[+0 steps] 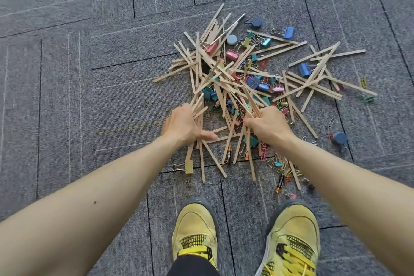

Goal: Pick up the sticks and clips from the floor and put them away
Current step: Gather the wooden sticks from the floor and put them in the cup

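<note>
A heap of thin wooden sticks [226, 78] lies scattered on the grey carpet, mixed with coloured binder clips [255, 82] and small paper clips [281, 167]. My left hand [182, 126] is at the heap's near left edge, fingers closed around a few sticks that jut out beyond it. My right hand [267, 124] is at the heap's near middle, gripping a bundle of sticks that point away from me. Both arms reach down from the bottom corners.
Batteries [229, 154] lie among the near sticks, another battery [280, 184] near my right foot. Round blue magnets [339, 138] sit at the right and far side. My yellow shoes [195, 231] stand just below the heap. Grey carpet tiles [89, 96] surround everything.
</note>
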Demonstrator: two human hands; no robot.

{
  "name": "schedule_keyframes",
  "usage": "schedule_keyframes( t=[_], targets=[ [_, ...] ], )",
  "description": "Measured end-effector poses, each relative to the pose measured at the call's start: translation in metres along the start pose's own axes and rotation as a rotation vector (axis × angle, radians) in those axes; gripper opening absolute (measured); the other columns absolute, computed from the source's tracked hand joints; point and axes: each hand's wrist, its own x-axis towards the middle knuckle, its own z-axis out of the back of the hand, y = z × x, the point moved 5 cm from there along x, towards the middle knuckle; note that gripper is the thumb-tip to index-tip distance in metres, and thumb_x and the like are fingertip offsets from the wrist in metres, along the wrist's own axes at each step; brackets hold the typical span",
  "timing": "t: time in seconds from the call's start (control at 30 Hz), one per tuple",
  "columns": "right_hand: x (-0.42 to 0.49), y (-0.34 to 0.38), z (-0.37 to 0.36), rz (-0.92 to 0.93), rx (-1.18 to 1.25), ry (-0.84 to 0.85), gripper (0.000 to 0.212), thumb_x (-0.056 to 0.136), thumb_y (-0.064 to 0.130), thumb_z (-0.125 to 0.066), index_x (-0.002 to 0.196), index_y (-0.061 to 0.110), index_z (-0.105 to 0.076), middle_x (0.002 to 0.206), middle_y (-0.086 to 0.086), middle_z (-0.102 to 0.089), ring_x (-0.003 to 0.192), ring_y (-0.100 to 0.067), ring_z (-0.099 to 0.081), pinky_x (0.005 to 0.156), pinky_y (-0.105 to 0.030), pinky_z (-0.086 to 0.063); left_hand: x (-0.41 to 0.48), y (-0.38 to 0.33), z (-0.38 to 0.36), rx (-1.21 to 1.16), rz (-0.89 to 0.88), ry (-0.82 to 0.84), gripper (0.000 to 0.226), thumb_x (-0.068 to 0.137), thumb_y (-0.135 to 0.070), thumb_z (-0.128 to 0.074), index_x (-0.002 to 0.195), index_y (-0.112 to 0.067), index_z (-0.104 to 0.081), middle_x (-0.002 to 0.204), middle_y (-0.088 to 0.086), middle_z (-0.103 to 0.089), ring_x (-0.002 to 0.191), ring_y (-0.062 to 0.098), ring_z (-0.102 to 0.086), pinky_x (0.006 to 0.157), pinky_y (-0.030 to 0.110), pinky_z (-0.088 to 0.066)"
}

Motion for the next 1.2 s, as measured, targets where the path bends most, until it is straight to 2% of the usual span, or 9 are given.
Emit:
schedule_keyframes(
  t=[0.13, 0.23, 0.37, 0.5, 0.67, 0.9, 1.0, 1.1, 1.2],
  targets=[
    [-0.004, 0.003, 0.0, -0.024, 0.142, 0.02, 0.025, 0.093, 0.023, -0.065, 0.092, -0.002, -0.069, 0.084, -0.012, -0.067, 0.066, -0.017, -0.052, 0.072, -0.042, -0.053, -0.001, 0.002, -0.002, 0.131, -0.061, 0.015, 0.086, 0.048, -0.053, -0.088, 0.109, -0.013, -0.043, 0.097, -0.001, -0.052, 0.082, 0.014, -0.055, 0.07, 0.03, -0.046],
    [-0.006, 0.004, -0.002, -0.052, 0.234, 0.032, 0.031, 0.096, 0.022, -0.059, 0.096, -0.008, -0.065, 0.075, -0.007, -0.059, 0.056, -0.013, -0.042, 0.059, -0.032, -0.044, 0.002, 0.005, -0.001, 0.057, -0.046, -0.027, 0.055, 0.072, -0.047, -0.081, 0.102, -0.015, -0.048, 0.087, -0.001, -0.057, 0.069, 0.012, -0.056, 0.06, 0.027, -0.047],
    [-0.007, 0.004, -0.005, -0.075, 0.277, 0.067, 0.026, 0.096, 0.02, -0.052, 0.075, 0.008, -0.062, 0.073, -0.008, -0.058, 0.054, -0.012, -0.04, 0.054, -0.029, -0.035, 0.006, 0.005, 0.003, 0.019, -0.011, -0.124, 0.025, 0.09, -0.037, -0.067, 0.098, -0.016, -0.056, 0.081, 0.0, -0.063, 0.068, 0.017, -0.064, 0.063, 0.037, -0.059],
    [-0.007, 0.005, -0.008, -0.076, 0.302, 0.117, 0.024, 0.098, 0.019, -0.05, 0.08, 0.008, -0.06, 0.067, -0.004, -0.053, 0.05, -0.011, -0.039, 0.049, -0.026, -0.033, 0.007, -0.003, 0.003, 0.01, 0.061, -0.158, 0.022, 0.089, -0.033, -0.069, 0.089, -0.015, -0.056, 0.078, 0.001, -0.062, 0.066, 0.016, -0.062, 0.063, 0.033, -0.056],
    [-0.006, 0.006, -0.009, -0.059, 0.288, 0.111, 0.026, 0.1, 0.022, -0.051, 0.078, 0.011, -0.055, 0.07, -0.002, -0.051, 0.06, -0.013, -0.044, 0.067, -0.031, -0.043, 0.01, -0.007, -0.001, -0.064, 0.148, -0.115, 0.022, 0.087, -0.03, -0.072, 0.082, -0.011, -0.061, 0.078, 0.002, -0.065, 0.062, 0.017, -0.06, 0.06, 0.03, -0.054],
    [-0.004, 0.005, -0.009, -0.085, 0.354, 0.167, 0.027, 0.103, 0.024, -0.047, 0.077, 0.015, -0.052, 0.062, 0.002, -0.044, 0.051, -0.011, -0.034, 0.051, -0.026, -0.03, 0.014, 0.002, 0.0, -0.137, 0.158, 0.02, 0.022, 0.089, -0.031, -0.069, 0.085, -0.009, -0.066, 0.083, 0.005, -0.068, 0.067, 0.021, -0.063, 0.072, 0.038, -0.06],
    [-0.006, 0.006, -0.009, -0.091, 0.376, 0.185, 0.026, 0.104, 0.022, -0.045, 0.08, 0.013, -0.052, 0.061, 0.001, -0.044, 0.051, -0.011, -0.036, 0.049, -0.025, -0.033, 0.01, 0.001, 0.002, -0.237, 0.138, 0.072, 0.017, 0.096, -0.022, -0.059, 0.09, -0.006, -0.063, 0.084, 0.006, -0.065, 0.064, 0.018, -0.057, 0.061, 0.032, -0.052],
    [-0.011, 0.011, -0.008, -0.112, 0.447, 0.181, 0.017, 0.103, 0.013, -0.046, 0.09, 0.004, -0.054, 0.065, -0.005, -0.051, 0.053, -0.015, -0.049, 0.05, -0.029, -0.049, 0.005, 0.0, 0.008, -0.371, 0.119, 0.119, 0.006, 0.098, -0.013, -0.054, 0.099, -0.007, -0.056, 0.093, 0.008, -0.065, 0.076, 0.017, -0.065, 0.063, 0.028, -0.054],
    [-0.011, 0.012, -0.009, -0.119, 0.418, 0.177, 0.012, 0.1, 0.005, -0.046, 0.098, -0.002, -0.056, 0.073, -0.009, -0.054, 0.053, -0.014, -0.049, 0.047, -0.026, -0.046, 0.0, 0.001, 0.01, -0.48, 0.146, 0.167, 0.011, 0.1, -0.011, -0.048, 0.091, -0.009, -0.054, 0.082, 0.005, -0.057, 0.058, 0.011, -0.047, 0.05, 0.023, -0.04]
  ],
)
